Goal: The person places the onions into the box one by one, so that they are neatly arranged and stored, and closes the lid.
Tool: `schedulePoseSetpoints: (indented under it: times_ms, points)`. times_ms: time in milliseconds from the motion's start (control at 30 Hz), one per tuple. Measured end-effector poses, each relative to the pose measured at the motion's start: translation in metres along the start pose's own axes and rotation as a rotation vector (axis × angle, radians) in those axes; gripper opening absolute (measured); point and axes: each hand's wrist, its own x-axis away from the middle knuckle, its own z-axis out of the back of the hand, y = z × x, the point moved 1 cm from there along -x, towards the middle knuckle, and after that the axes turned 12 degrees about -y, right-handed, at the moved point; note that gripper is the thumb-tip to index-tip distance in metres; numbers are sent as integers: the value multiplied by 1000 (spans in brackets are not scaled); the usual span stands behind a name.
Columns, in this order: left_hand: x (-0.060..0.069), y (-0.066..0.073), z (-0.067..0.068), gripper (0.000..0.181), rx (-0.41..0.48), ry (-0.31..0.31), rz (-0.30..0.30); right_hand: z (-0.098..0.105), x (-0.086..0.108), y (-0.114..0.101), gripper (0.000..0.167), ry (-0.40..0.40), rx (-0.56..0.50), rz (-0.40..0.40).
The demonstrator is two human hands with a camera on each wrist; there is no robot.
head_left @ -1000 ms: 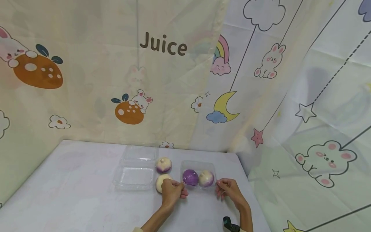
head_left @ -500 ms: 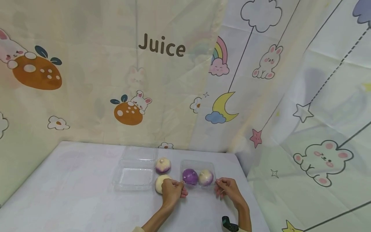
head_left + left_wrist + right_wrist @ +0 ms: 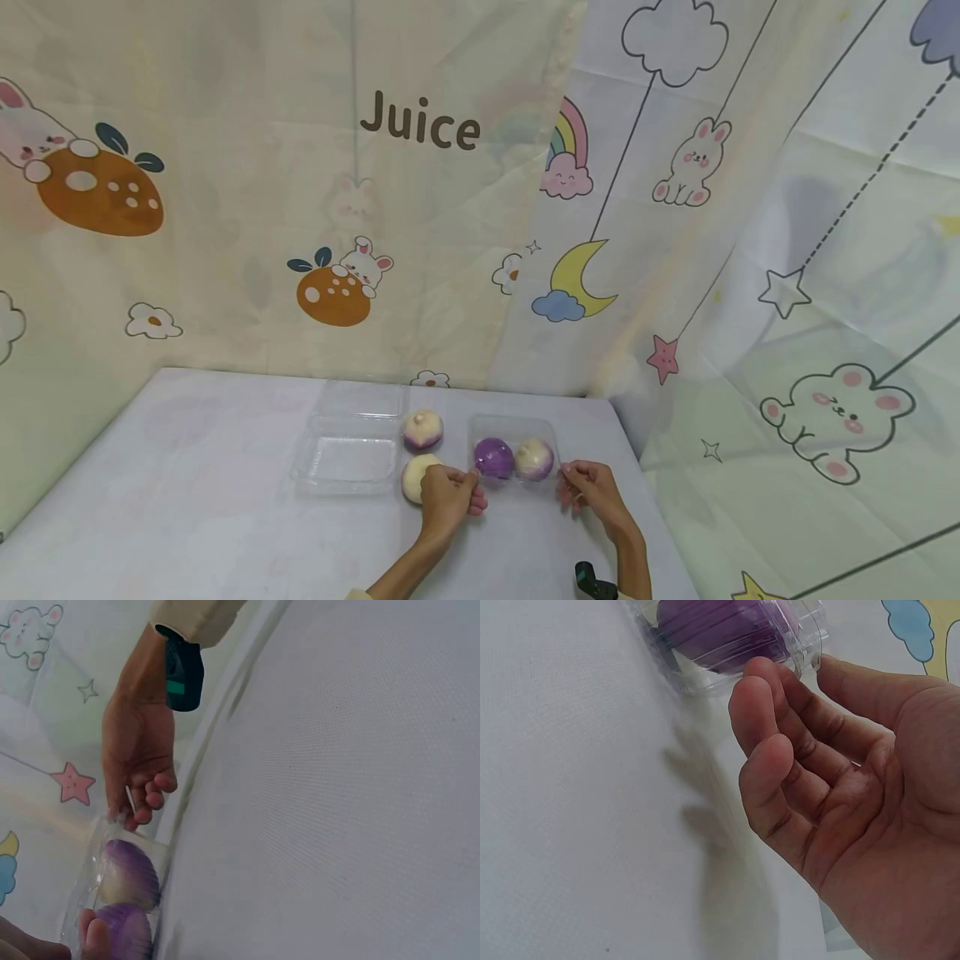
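Observation:
A clear plastic clamshell box (image 3: 513, 425) on the table contains a purple ball (image 3: 493, 458) and a cream-and-purple ball (image 3: 534, 460), both onion-like. Its lid appears folded down over them. My left hand (image 3: 447, 498) pinches the near left corner of the box. At the near right corner, my right hand (image 3: 592, 492) pinches the rim between thumb and index finger, the other fingers loosely curled; the right wrist view shows this closely. Just left of my left hand sits a cream ball (image 3: 416, 477), partly hidden by it. Behind that stands a cream ball with a purple base and pointed top (image 3: 423, 429).
An open clear plastic box (image 3: 351, 458) lies to the left, its lid (image 3: 363, 398) folded back toward the wall. A dark device (image 3: 595, 581) sits by my right forearm. Printed fabric (image 3: 420, 183) hangs behind the white table (image 3: 187, 500) and along its right side.
Both hands keep their pinch on the box corners, nearly still. The whole head view has shifted very slightly; the balls and boxes stay in place.

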Motion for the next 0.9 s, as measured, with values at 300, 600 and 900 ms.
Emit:
schedulePoseSetpoints:
  times_ms: [300, 600, 900]
  points:
    - [6, 2, 5, 30, 11, -80, 2, -2, 1, -2, 41, 13, -2, -15]
    - [19, 11, 11, 36, -80, -103, 3, -1, 2, -1, 42, 16, 0, -18]
    - [29, 40, 33, 32, -234, -7, -109, 3, 3, -4, 44, 17, 43, -14]
